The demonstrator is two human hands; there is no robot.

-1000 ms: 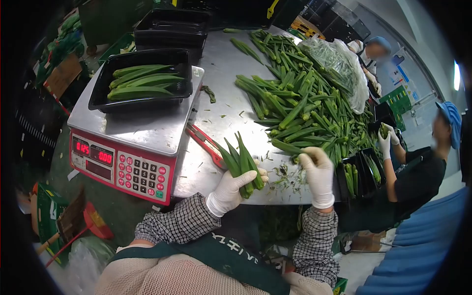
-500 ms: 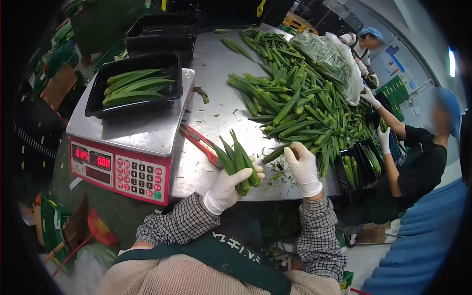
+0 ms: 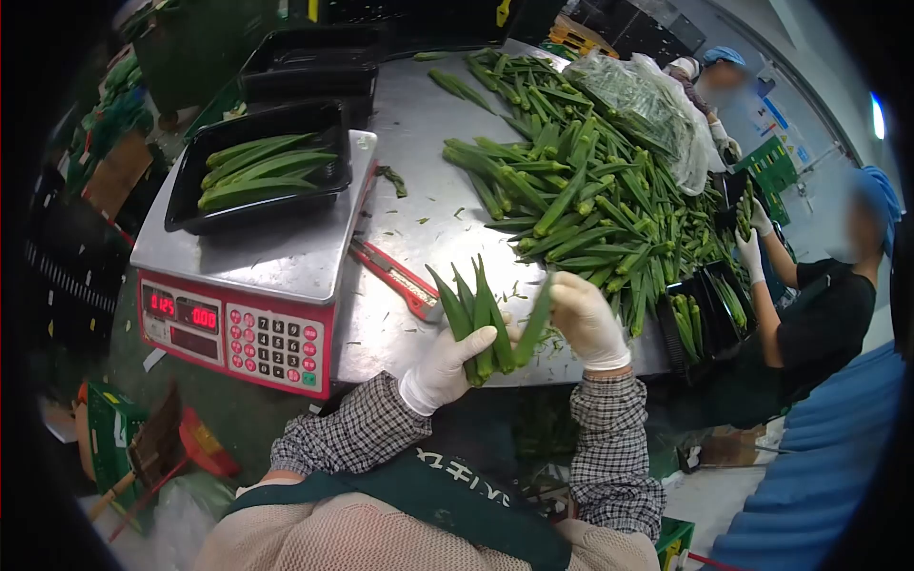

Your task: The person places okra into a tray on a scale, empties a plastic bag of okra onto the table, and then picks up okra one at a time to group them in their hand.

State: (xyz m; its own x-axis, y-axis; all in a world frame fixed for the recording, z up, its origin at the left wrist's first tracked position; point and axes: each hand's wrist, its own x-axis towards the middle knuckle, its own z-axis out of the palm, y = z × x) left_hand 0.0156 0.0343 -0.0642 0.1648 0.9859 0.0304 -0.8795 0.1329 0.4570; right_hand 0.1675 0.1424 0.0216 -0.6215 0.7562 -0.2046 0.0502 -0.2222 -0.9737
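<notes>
My gloved left hand (image 3: 440, 371) is closed around several okra pods (image 3: 464, 309), thumb across them, tips pointing up and away. Close beside it, my gloved right hand (image 3: 590, 319) pinches a single okra pod (image 3: 535, 325), which slants down against the edge of the bunch. A large heap of okra (image 3: 571, 195) lies on the metal table (image 3: 409, 257) beyond both hands. To the left, a black tray (image 3: 257, 217) with several okra pods in it rests on a red weighing scale (image 3: 328, 344).
A red-handled cutter (image 3: 395, 276) lies beside the scale. Stacked black trays (image 3: 309, 86) stand behind it. A plastic bag (image 3: 657, 114) sits on the heap. At right, a co-worker (image 3: 824, 305) handles okra near black trays (image 3: 700, 357); another person (image 3: 719, 90) stands farther back.
My right hand has brought an okra pod from the heap's near edge toward the bunch and turned it more upright. The bunch in my left hand has fanned out slightly.
</notes>
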